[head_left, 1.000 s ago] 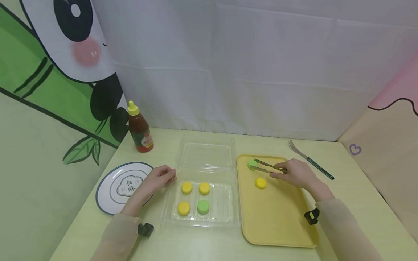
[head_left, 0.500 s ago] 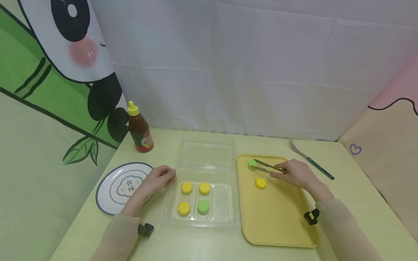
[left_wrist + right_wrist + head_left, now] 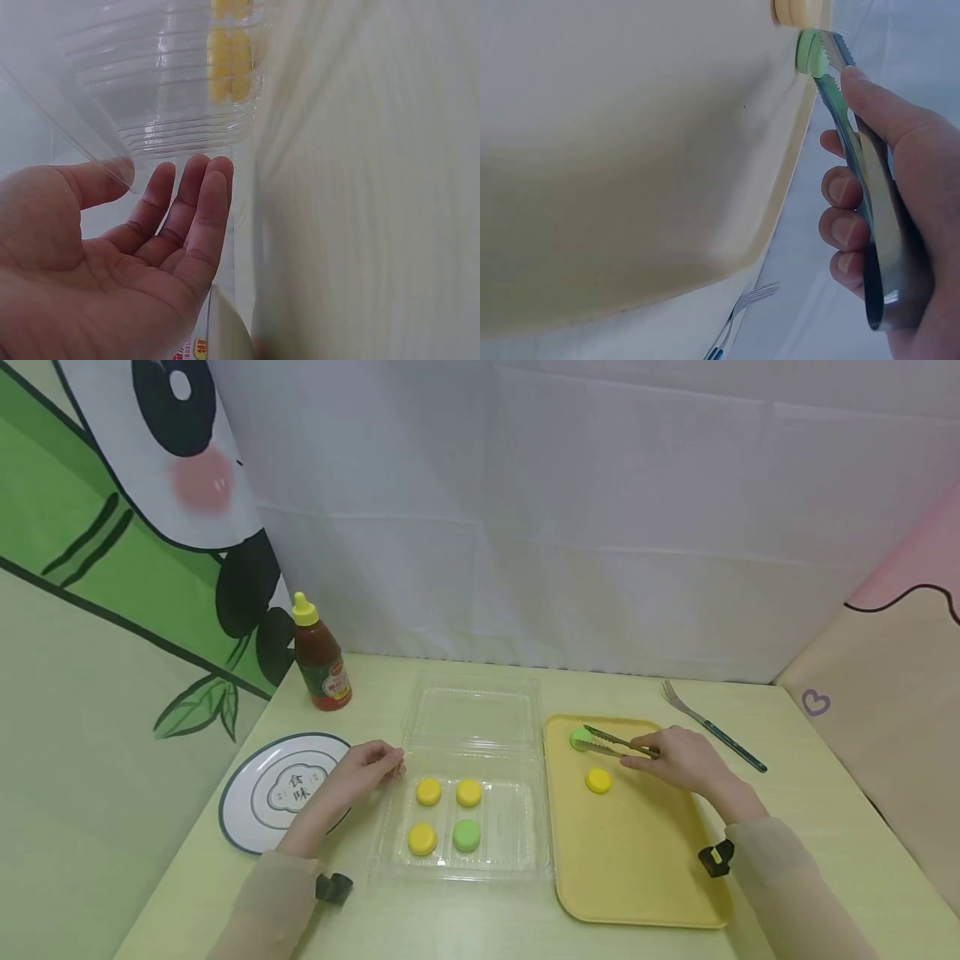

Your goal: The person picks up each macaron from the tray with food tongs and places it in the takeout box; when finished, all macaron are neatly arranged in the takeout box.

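Note:
In the head view my left hand (image 3: 367, 770) is at the left rim of an open clear plastic clamshell box (image 3: 517, 860). Its thumb lies against the rim and its curled fingers are under it, as the left wrist view shows. Yellow macarons (image 3: 422, 839) and one green macaron (image 3: 467, 835) sit in the box. My right hand (image 3: 682, 760) grips metal serrated tongs (image 3: 885, 225) over a yellow tray (image 3: 637, 860). The tongs' tips stand either side of another green macaron (image 3: 805, 51) on the tray. A yellow macaron (image 3: 597, 781) lies nearer on the tray.
A white plate with a dark rim (image 3: 255, 785) lies left, partly behind my left forearm. Behind it stands a red sauce bottle (image 3: 322, 664) with a yellow cap. A fork (image 3: 712, 727) lies beyond the tray's right side. A white cloth (image 3: 525, 527) hangs behind the table.

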{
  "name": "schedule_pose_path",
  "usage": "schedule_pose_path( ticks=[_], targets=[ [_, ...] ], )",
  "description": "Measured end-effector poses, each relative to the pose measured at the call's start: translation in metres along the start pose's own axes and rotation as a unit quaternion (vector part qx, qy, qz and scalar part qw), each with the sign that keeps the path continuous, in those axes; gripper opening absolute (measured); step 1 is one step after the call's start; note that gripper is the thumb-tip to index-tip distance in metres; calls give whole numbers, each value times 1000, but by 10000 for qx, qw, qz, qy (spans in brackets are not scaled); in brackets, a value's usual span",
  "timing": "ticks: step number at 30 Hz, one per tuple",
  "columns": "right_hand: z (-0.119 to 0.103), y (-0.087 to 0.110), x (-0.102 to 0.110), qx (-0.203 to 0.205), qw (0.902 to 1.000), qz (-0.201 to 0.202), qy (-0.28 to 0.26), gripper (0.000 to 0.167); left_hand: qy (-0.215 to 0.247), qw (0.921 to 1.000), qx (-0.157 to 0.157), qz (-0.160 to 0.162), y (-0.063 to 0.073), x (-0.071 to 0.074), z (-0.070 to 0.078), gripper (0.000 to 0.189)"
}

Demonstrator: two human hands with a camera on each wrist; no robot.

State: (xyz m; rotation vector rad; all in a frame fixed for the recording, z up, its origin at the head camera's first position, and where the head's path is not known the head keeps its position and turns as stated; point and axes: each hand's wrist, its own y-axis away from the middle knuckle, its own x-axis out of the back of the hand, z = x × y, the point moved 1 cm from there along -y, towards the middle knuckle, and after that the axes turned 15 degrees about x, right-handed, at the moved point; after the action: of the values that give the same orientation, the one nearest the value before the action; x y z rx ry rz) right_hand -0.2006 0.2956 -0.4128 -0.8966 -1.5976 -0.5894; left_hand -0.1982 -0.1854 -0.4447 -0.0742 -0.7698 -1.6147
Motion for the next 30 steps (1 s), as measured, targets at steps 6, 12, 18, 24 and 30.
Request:
schedule_pose_path(
  ticks=[6,12,18,24,30],
  targets=[
    [-1,1,3,-50,10000,-11,-8,47,-12,10000,63,21,1,0,0,28],
    [0,1,7,63,10000,23,16,47,5,10000,57,18,1,0,-1,29],
    [-2,0,12,64,10000,-39,-39,48,6,10000,7,-15,1,0,-1,30],
    [-4,0,18,45,9999,-116,-91,51,-50,9999,88,6,-1,0,0,29],
    [-8,-1,25,227,9997,-61,-46,48,-71,9999,94,0,-2,0,-1,28]
  ],
)
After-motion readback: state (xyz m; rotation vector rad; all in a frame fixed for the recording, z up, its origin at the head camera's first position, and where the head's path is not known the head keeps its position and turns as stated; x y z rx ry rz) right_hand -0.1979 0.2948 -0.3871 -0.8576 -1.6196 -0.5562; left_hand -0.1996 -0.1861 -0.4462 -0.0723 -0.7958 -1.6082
